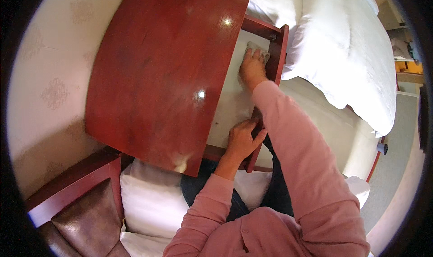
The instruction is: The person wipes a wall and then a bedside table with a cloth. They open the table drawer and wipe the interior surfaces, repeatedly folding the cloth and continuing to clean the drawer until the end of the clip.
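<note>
A reddish-brown wooden drawer (278, 49) is pulled out from under the glossy top of a nightstand (167, 67). My right hand (253, 70) reaches down into the far part of the drawer. Its fingers press a crumpled pale cloth (258, 48) onto the light drawer bottom (232, 92), close to the front panel. Nearer to me, my left hand (246, 137) rests on the near end of the drawer's front panel, with the thumb out to the right and the fingers over the inner side. Small dark specks show on the drawer bottom.
A bed with white bedding (343, 45) stands beyond the drawer on the right. Another white-covered bed (153, 198) is under me, beside a brown padded headboard (90, 207). Patterned wallpaper (56, 92) covers the wall at left.
</note>
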Tool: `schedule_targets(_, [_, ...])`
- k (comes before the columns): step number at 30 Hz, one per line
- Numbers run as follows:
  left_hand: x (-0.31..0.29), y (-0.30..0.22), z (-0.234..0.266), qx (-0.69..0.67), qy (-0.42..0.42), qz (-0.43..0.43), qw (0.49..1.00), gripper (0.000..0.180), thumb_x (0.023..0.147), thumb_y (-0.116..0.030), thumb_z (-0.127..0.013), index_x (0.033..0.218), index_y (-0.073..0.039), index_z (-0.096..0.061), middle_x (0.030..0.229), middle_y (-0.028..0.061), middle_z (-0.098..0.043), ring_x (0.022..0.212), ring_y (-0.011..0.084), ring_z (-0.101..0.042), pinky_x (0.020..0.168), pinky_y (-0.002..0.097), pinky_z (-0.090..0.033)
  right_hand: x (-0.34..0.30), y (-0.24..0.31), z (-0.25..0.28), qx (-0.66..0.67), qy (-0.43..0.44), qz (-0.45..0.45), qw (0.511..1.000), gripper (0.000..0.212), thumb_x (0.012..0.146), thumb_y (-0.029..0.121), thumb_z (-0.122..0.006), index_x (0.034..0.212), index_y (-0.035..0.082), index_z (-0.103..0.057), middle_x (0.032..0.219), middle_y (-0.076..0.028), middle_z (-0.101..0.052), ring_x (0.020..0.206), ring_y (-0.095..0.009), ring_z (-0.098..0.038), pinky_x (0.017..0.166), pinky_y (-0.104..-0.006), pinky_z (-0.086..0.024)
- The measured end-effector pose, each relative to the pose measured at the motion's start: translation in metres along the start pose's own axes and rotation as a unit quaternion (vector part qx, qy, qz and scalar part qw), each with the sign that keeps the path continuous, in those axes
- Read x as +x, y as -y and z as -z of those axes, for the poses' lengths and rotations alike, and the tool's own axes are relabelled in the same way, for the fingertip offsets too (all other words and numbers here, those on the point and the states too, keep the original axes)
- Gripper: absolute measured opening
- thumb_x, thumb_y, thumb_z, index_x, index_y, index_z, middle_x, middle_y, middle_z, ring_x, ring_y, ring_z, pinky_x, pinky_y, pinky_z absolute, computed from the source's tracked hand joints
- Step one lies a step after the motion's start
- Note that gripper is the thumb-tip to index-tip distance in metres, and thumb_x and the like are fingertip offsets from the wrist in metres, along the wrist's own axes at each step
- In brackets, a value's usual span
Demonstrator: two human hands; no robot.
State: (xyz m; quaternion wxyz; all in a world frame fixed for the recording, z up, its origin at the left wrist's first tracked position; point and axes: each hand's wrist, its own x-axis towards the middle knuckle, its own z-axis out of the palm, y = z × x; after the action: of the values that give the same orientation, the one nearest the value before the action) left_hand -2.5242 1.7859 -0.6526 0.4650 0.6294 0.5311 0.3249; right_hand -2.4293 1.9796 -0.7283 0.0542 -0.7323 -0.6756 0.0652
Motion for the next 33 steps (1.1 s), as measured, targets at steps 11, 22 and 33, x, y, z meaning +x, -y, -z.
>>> schedule_targets(11, [0.003, 0.005, 0.003, -0.027, 0.026, 0.004, 0.999, 0.050, 0.083, -0.038, -0.068, 0.107, 0.006, -0.065, 0.104, 0.0230, -0.066, 0.095, 0.0371, -0.065, 0.086, 0.0424, -0.051, 0.051, 0.003, 0.029, 0.194, -0.104, -0.148, 0.964, 0.044, 0.066, -0.002, -0.065, 0.109, 0.005, -0.062, 0.113, -0.020, -0.060, 0.110, -0.039, -0.056, 0.098, -0.0406, -0.044])
schedule_targets(22, [0.004, 0.001, 0.002, -0.031, 0.029, 0.030, 0.999, 0.049, 0.083, -0.038, -0.068, 0.104, 0.006, -0.066, 0.104, 0.0229, -0.067, 0.096, 0.0369, -0.065, 0.086, 0.0416, -0.051, 0.063, 0.023, -0.012, 0.040, -0.038, 0.217, 0.975, 0.053, 0.083, 0.014, -0.060, 0.136, 0.015, -0.050, 0.146, -0.014, -0.038, 0.137, -0.037, -0.030, 0.113, -0.0543, -0.017])
schedule_targets(33, [0.009, 0.001, 0.006, -0.011, 0.033, -0.006, 0.999, 0.044, 0.085, -0.038, -0.066, 0.101, 0.003, -0.066, 0.098, 0.0215, -0.068, 0.089, 0.0371, -0.066, 0.080, 0.0422, -0.052, 0.037, 0.055, 0.010, 0.056, 0.240, 0.314, 0.917, 0.048, 0.092, 0.022, -0.054, 0.138, 0.014, -0.048, 0.148, -0.010, -0.040, 0.136, -0.032, -0.035, 0.114, -0.0468, -0.021])
